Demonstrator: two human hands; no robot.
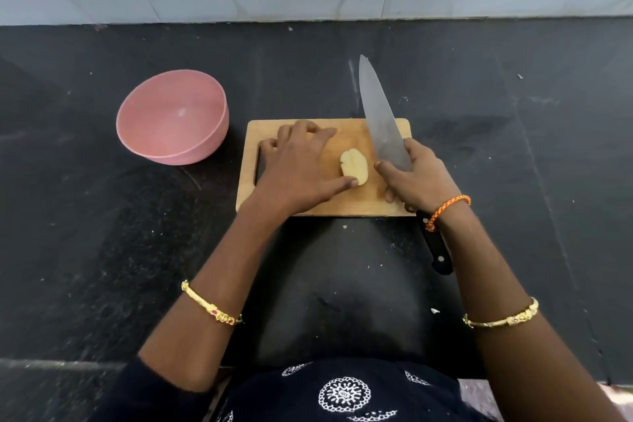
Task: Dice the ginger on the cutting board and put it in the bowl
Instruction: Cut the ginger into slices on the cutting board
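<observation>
Black surface [102, 250] at mid-frame: left hand [294, 168] lay open, thumb pinning ginger [354, 171] on cutting board [342, 205]; right hand [418, 181] gripped knife [380, 120]; bowl [173, 118] sat empty, left.

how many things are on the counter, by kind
bowl, pink: 1
cutting board, wood: 1
ginger piece: 1
knife, in the right hand: 1
total: 4
</observation>
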